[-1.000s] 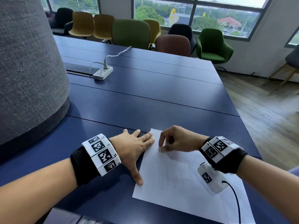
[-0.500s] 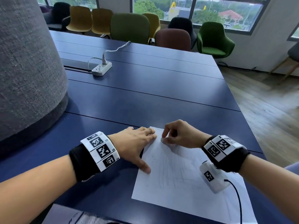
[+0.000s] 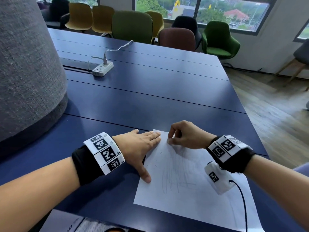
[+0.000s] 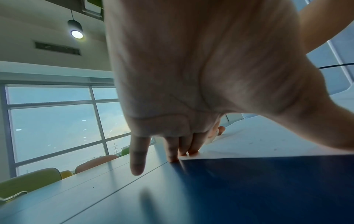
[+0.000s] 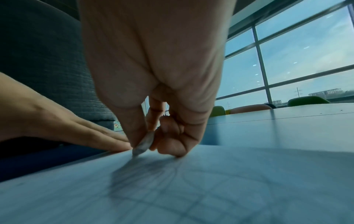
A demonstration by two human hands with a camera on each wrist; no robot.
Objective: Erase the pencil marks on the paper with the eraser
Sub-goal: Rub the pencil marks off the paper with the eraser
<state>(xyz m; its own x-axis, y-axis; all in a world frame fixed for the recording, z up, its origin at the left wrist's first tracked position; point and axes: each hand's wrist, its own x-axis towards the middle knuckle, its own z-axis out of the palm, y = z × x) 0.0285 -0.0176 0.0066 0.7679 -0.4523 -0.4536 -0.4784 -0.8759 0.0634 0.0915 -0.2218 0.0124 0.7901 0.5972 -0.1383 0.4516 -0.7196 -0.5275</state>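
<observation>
The fingers (image 5: pixel 134 121) of the right hand (image 3: pixel 187 136) are curled and pinch a small pale eraser (image 5: pixel 142 145) between thumb and forefinger, its lower tip touching the paper (image 3: pixel 192 195) near the sheet's far left corner. The other fingers of that hand are folded under, with a knuckle resting on the sheet. The left hand (image 3: pixel 140 148) lies flat with its fingers straight and close together, the fingertips (image 4: pixel 193 150) pressing the far left edge of the paper and the thumb spread out onto the sheet's left side. The little finger points down at the table (image 3: pixel 150 101) just off the paper. The white sheet lies on the dark blue table in front of the person, turned slightly askew. Faint grey pencil marks (image 3: pixel 175 181) run across its middle, nearer the person than the eraser. A white power strip (image 3: pixel 102 68) sits farther back on the table, well apart from the paper.
</observation>
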